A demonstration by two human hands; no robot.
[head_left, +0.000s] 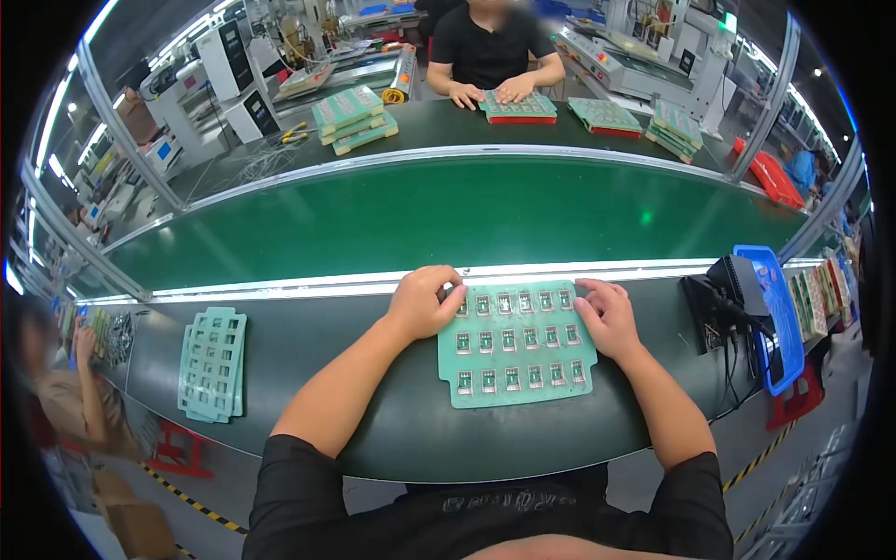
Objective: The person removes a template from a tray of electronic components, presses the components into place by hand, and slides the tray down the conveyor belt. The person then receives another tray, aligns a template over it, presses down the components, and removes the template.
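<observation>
So the light green tray (pixel 519 359) is sitting flat on the dark worktop (pixel 392 420), right in front of the person, with three rows of small metal-framed pieces in its slots. Left hand (pixel 427 301) is on the tray's upper left corner, thumb over the edge by the top row, fingers curled, and that grip is loosely bent with a bit of gap between thumb and fingers. Right hand (pixel 607 315) is at the upper right corner, thumb and fingertips along the edge, grip parted too. Can't tell if either one is really squeezing. Off to the left there's a small pile of green slotted frames (pixel 213 364), well apart from the tray. Over on the right is a black device (pixel 723 303) with cables, just beside a blue bin (pixel 782 322). Past the green belt (pixel 467 210), a co-worker (pixel 493 51) has both hands on another tray (pixel 519 106) of the same sort.
</observation>
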